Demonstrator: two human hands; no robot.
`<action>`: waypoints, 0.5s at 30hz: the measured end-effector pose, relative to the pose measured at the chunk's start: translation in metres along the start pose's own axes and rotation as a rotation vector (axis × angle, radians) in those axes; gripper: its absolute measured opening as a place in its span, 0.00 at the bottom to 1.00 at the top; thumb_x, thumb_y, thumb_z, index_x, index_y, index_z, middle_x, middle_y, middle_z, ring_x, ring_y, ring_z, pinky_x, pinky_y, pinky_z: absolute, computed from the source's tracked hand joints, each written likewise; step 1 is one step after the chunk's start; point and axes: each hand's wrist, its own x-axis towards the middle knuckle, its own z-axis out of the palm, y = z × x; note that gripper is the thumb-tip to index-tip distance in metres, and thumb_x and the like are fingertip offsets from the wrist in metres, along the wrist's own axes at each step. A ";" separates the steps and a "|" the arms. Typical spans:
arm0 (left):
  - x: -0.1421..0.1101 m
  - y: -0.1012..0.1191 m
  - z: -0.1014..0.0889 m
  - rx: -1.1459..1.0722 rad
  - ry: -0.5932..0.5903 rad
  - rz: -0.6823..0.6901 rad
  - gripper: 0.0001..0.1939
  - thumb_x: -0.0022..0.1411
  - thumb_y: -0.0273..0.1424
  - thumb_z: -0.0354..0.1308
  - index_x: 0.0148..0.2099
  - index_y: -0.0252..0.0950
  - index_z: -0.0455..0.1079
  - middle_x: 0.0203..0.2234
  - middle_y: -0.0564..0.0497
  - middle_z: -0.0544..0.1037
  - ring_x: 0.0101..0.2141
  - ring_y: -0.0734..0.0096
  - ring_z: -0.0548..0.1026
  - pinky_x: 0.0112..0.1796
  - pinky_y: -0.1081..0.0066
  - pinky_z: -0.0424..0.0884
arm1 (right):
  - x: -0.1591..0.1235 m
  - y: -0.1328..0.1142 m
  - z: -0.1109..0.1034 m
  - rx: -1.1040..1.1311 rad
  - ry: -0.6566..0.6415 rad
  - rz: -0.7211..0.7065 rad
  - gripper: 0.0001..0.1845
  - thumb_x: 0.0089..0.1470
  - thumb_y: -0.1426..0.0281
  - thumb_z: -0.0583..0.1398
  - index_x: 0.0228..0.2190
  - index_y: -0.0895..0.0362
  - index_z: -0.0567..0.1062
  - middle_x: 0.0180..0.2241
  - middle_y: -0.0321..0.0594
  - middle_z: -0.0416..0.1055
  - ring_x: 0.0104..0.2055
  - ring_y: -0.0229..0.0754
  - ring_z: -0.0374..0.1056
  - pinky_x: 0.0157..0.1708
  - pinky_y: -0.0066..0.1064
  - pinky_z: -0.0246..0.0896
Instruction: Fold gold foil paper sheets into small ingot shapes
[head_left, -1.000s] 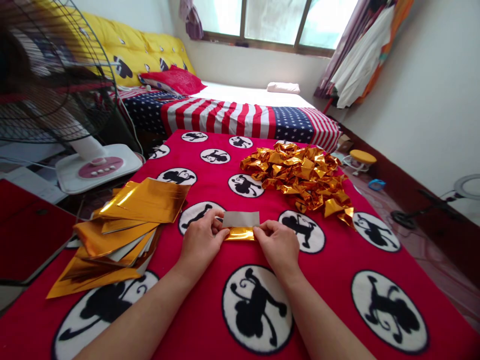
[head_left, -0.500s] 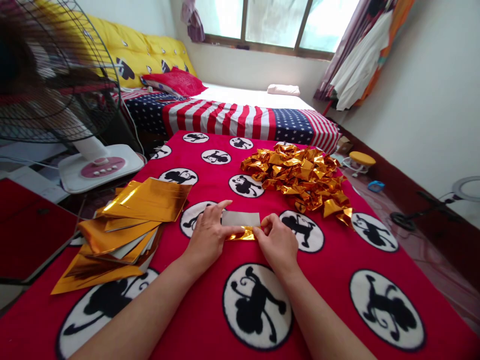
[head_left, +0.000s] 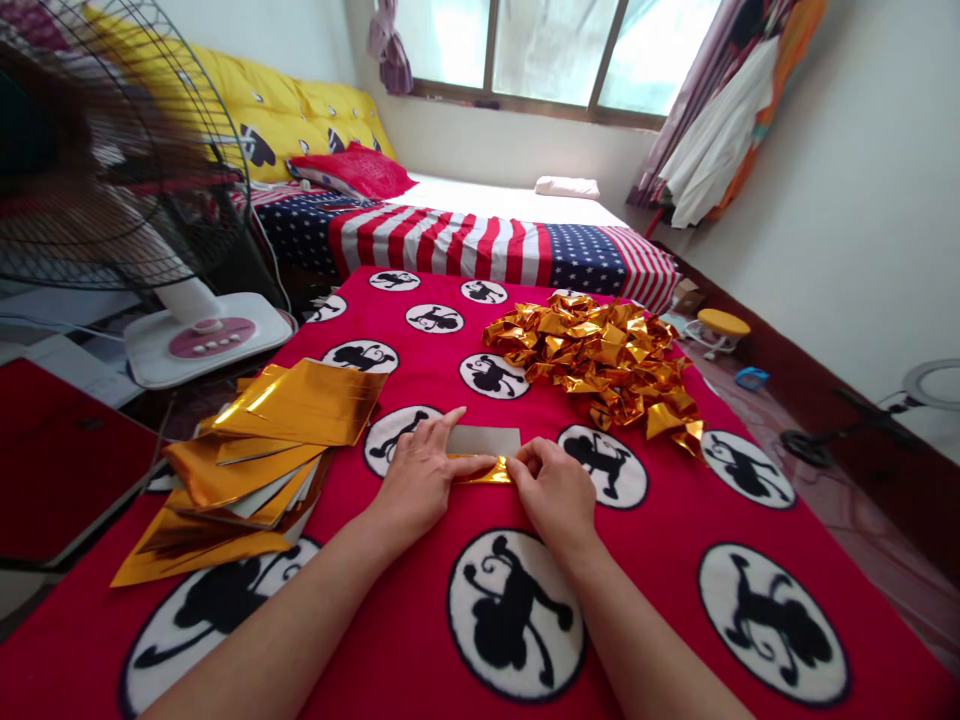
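Folded foil sheet [head_left: 496, 446], fingers [head_left: 469, 465] touching — grip unclear

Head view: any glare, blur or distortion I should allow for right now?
Head view, background: window nearly blown white, fan head smeared, edges wide-angle stretched. Head view, work area: bright glints on the foil pile and folded sheet; left hand and right hand look fairly sharp.

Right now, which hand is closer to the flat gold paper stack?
Left. The left hand is just right of the stack; the right hand is farther right.
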 end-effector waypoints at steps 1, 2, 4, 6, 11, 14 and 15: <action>0.000 0.000 -0.001 0.002 -0.008 -0.004 0.27 0.61 0.22 0.52 0.52 0.63 0.71 0.63 0.51 0.58 0.56 0.49 0.61 0.50 0.47 0.63 | 0.000 0.000 0.000 -0.004 0.002 -0.011 0.08 0.52 0.65 0.60 0.24 0.53 0.72 0.26 0.33 0.72 0.26 0.36 0.64 0.25 0.29 0.43; 0.000 0.001 -0.001 -0.004 -0.011 -0.010 0.27 0.61 0.21 0.52 0.52 0.63 0.71 0.63 0.51 0.58 0.56 0.49 0.61 0.50 0.47 0.63 | -0.001 0.001 0.001 -0.007 0.003 -0.024 0.08 0.53 0.65 0.60 0.24 0.53 0.72 0.27 0.33 0.72 0.27 0.36 0.64 0.25 0.29 0.43; 0.001 -0.001 -0.002 -0.045 0.004 -0.034 0.26 0.61 0.21 0.52 0.50 0.61 0.73 0.62 0.51 0.60 0.55 0.51 0.63 0.51 0.47 0.63 | -0.001 0.001 0.001 -0.008 0.004 -0.056 0.07 0.54 0.65 0.59 0.25 0.53 0.72 0.27 0.32 0.72 0.27 0.36 0.65 0.25 0.28 0.44; 0.003 -0.004 -0.002 -0.139 0.042 -0.070 0.21 0.61 0.23 0.54 0.47 0.57 0.76 0.60 0.51 0.63 0.53 0.55 0.65 0.51 0.50 0.64 | -0.001 0.002 0.002 -0.006 0.003 -0.084 0.05 0.54 0.66 0.59 0.27 0.53 0.73 0.28 0.32 0.72 0.28 0.36 0.65 0.25 0.28 0.44; 0.007 -0.014 0.001 -0.380 0.148 -0.204 0.10 0.54 0.28 0.63 0.39 0.44 0.80 0.54 0.48 0.67 0.49 0.60 0.70 0.53 0.59 0.66 | -0.002 0.001 0.002 0.005 0.007 -0.112 0.03 0.54 0.67 0.60 0.28 0.52 0.73 0.28 0.30 0.71 0.28 0.35 0.65 0.25 0.28 0.45; 0.009 -0.015 0.001 -0.426 0.157 -0.264 0.06 0.50 0.29 0.65 0.34 0.40 0.79 0.52 0.47 0.69 0.49 0.59 0.70 0.54 0.58 0.65 | -0.003 0.002 0.002 0.007 0.008 -0.111 0.04 0.54 0.67 0.60 0.29 0.51 0.73 0.28 0.30 0.71 0.29 0.35 0.65 0.26 0.28 0.45; 0.009 -0.015 0.000 -0.432 0.155 -0.280 0.05 0.50 0.29 0.65 0.32 0.39 0.79 0.52 0.47 0.70 0.49 0.59 0.70 0.55 0.58 0.65 | -0.003 0.002 0.003 0.007 0.006 -0.111 0.04 0.55 0.67 0.59 0.29 0.51 0.74 0.28 0.30 0.71 0.29 0.35 0.66 0.26 0.28 0.45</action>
